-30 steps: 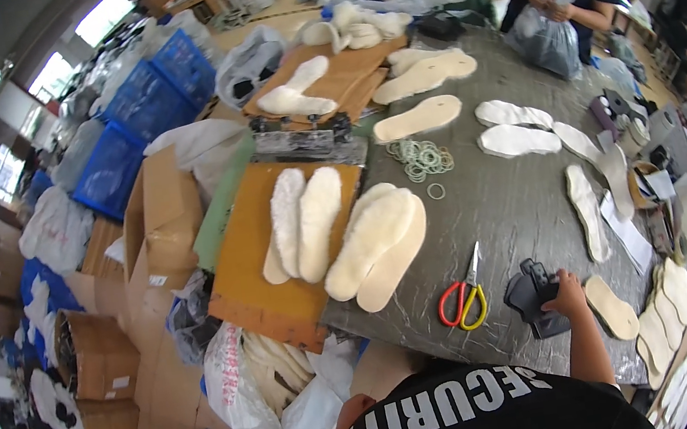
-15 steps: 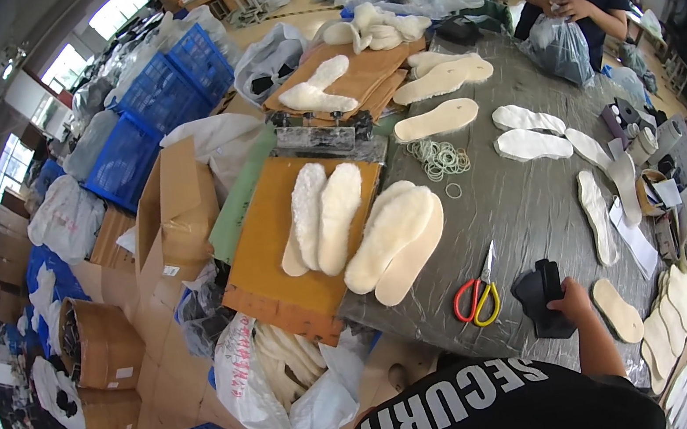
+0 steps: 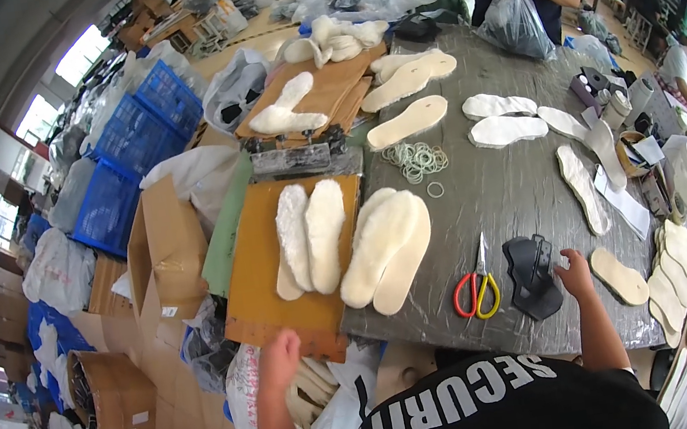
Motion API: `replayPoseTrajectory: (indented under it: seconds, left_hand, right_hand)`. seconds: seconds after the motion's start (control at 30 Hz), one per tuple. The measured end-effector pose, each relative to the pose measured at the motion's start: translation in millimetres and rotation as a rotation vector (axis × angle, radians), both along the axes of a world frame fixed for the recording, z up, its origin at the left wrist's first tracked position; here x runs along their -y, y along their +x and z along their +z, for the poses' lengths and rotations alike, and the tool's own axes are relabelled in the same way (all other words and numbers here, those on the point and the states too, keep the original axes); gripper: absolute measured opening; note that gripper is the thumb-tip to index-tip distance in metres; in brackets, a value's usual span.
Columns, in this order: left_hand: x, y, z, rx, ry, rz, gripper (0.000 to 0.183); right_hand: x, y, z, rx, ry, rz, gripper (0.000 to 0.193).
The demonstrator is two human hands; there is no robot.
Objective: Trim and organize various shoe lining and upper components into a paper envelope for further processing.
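My left hand [image 3: 279,355] is closed in a fist over the front edge of the tan board [image 3: 253,250]; what it holds, if anything, is hidden. On that board lie fluffy cream insoles [image 3: 327,236], with another pair [image 3: 380,244] overlapping the board's right edge and the table. My right hand [image 3: 574,273] is open above the table, fingers apart and holding nothing. Just left of it rests a flat, black shaped piece [image 3: 534,276] with a narrower raised part. Scissors [image 3: 477,288] with red and yellow handles lie beside that piece, blades pointing away.
Rubber bands [image 3: 415,161] and more insoles [image 3: 509,130] are spread over the dark, plastic-covered table [image 3: 483,194]. A single insole [image 3: 619,276] sits right of my right hand. A sack of insoles [image 3: 317,396] stands below the board. Across the table, a person holds a plastic bag [image 3: 515,24].
My right hand has let go of the black piece and moved slightly right and up. My left hand has come into view at the board's front edge.
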State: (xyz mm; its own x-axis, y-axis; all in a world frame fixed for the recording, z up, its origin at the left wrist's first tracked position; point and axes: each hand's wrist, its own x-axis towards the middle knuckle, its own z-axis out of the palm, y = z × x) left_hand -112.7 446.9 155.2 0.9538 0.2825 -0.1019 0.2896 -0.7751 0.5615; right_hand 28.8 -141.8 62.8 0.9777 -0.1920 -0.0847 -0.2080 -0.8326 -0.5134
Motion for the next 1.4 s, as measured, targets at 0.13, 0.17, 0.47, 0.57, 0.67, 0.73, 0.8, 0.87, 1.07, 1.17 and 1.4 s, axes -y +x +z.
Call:
replayPoseTrajectory:
  seconds: [0.13,0.17,0.47,0.57,0.67,0.73,0.8,0.87,1.07,1.17,1.4]
  left_hand:
    - [13,157,52,0.234,0.172,-0.286,0.012]
    - [11,194,50,0.257,0.212,-0.359,0.012]
    - [5,422,46,-0.009,0.653,-0.215,0.017]
    - [-12,463,37,-0.139,0.645,-0.150,0.018]
    - [-38,503,18,-0.161,0.651,-0.153,0.018]
    - [-31,528,10,-0.071,0.596,-0.222,0.016]
    - [-15,555,-1,-0.002,0.483,-0.288,0.017]
    - [-1,579,-12,0.019,0.395,-0.323,0.021]
    - [31,605,-40,-0.153,0.711,-0.336,0.034]
    - [52,603,-42,-0.160,0.719,-0.365,0.036]
    - [8,624,-27,0.062,0.610,-0.377,0.030]
  right_hand:
    - [-19,44,25,0.031,0.099,0.046,0.036]
    - [-29,57,26,0.060,0.127,0.102,0.035]
    - [-94,143,-2,0.174,-0.014,0.364,0.036]
    - [-82,164,-19,0.227,-0.007,0.211,0.037]
    - [-74,167,-28,0.234,0.024,0.175,0.038]
    - [-75,163,-31,0.269,-0.018,0.169,0.037]
    - [-76,165,-28,0.267,-0.062,0.150,0.036]
    - [-79,166,-26,0.272,-0.103,0.163,0.036]
    - [-82,168,-27,0.267,-0.066,0.142,0.035]
    - [-79,166,-29,0.265,-0.072,0.117,0.035]
    - [-81,168,-28,0.252,-0.080,0.123,0.035]
